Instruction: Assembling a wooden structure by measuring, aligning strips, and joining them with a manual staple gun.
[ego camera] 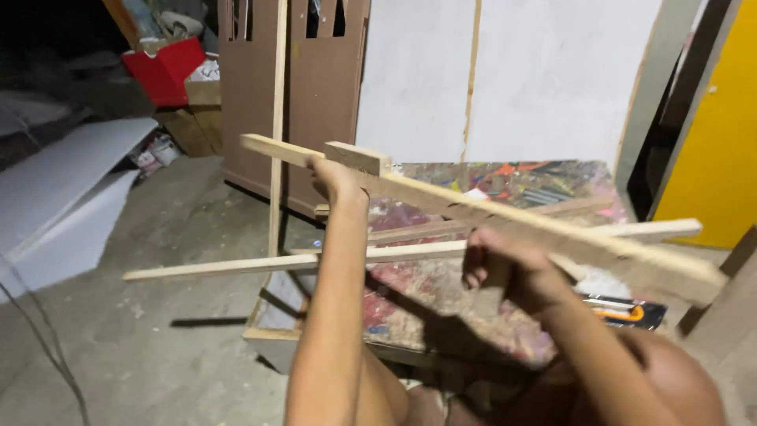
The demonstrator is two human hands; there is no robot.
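A long, pale wooden slat (441,203) runs diagonally from upper left to lower right, held up above a paint-spattered worktable (441,292). My left hand (335,177) grips the slat near its far end, beside a short wooden block (359,156) fixed on top of it. My right hand (509,264) closes around the slat nearer to me. Below it, a second long thin strip (236,267) lies across the table and sticks out to the left over the floor.
A brown wooden panel (323,95) and a white board (512,71) lean at the back. An upright thin strip (277,118) stands before the panel. A red box (165,69) sits far left, white sheets (71,189) on the concrete floor, a yellow door (717,134) right.
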